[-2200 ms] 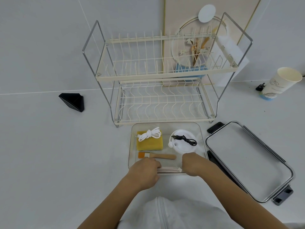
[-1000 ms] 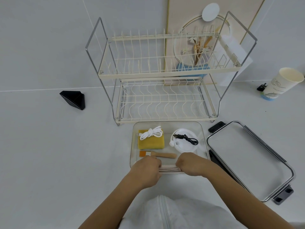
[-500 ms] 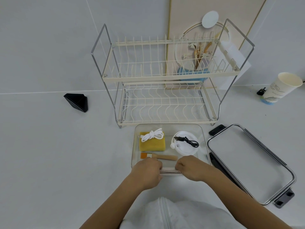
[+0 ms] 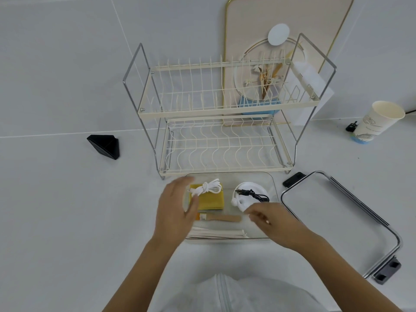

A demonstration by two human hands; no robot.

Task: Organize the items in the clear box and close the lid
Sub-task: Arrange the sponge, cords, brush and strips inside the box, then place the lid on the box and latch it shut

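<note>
While both hands hang blurred over the box, biggest thing up is the rack [image 4: 227, 113]: 2 tiers, cream-coated wire on a bare steel frame, nothing on either tier. Behind it, 1 pink board [image 4: 292, 23] w/ gold rim, leaning on the wall. Next, the lid [image 4: 337, 221], off to the right of the box & flat on the white counter: clear panel, metal rim, 2 dark clips at opp. corners. Box [image 4: 273, 183] sits just in front of the rack, clear plastic, rounded corners, open-topped. Left hand [image 4: 175, 212] is spread flat, fingers loose, over the box's left edge, gripping nothing. Right hand [image 4: 273, 222] is over the near-right part, fingers half curled; can't tell if it pinches anything, too smeared. Inside, counted: 1 yellow sponge [image 4: 211, 200], blocky; 1 white cord [image 4: 208, 188] bundled on top of it; 1 white round disc [image 4: 248, 194] w/ 1 black cable [image 4: 254, 194] across it; 1 brush [image 4: 221, 218], wood handle, orange bristles; a stack of pale flat sticks [image 4: 218, 234] along the near wall, no. unclear. Outside: 1 paper cup [image 4: 378, 121] far right, tilted in this wide view; 1 black wedge [image 4: 104, 143] far left, matte.
</note>
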